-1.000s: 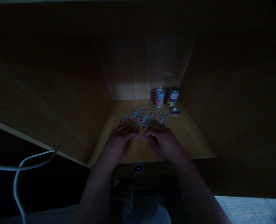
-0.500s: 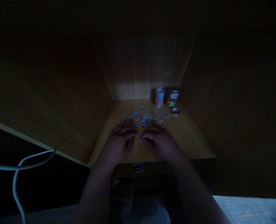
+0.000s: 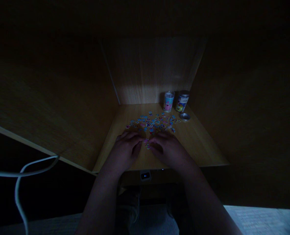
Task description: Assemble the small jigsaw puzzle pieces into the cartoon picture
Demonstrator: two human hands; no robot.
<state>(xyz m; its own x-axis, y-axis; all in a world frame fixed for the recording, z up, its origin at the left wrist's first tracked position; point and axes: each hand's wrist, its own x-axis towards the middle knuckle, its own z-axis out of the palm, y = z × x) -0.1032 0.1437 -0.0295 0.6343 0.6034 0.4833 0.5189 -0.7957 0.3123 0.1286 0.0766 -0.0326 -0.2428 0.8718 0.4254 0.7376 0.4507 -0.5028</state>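
Between my fingertips, near the front of the wooden surface (image 3: 199,148), lie a few small jigsaw puzzle pieces (image 3: 147,143), pink and multicoloured, that look joined or touching. My left hand (image 3: 128,148) has its thumb and fingers closed on the left side of these pieces. From the right, my right hand (image 3: 165,147) pinches at their other side. Just beyond both hands spreads a loose pile of jigsaw pieces (image 3: 156,122), mostly blue, pink and yellow. The dim light hides the exact grip and the pictures on the pieces.
At the back right stand an opened printed can (image 3: 168,101) and a second printed can (image 3: 182,101) with its lid on. A round metal lid (image 3: 185,117) lies in front of them. Wooden panels enclose the sides and back. A white cable (image 3: 19,182) hangs at lower left.
Both hands stay in nearly the same place around the pieces. My right fingertips have shifted very slightly, and the whole view has moved a little.
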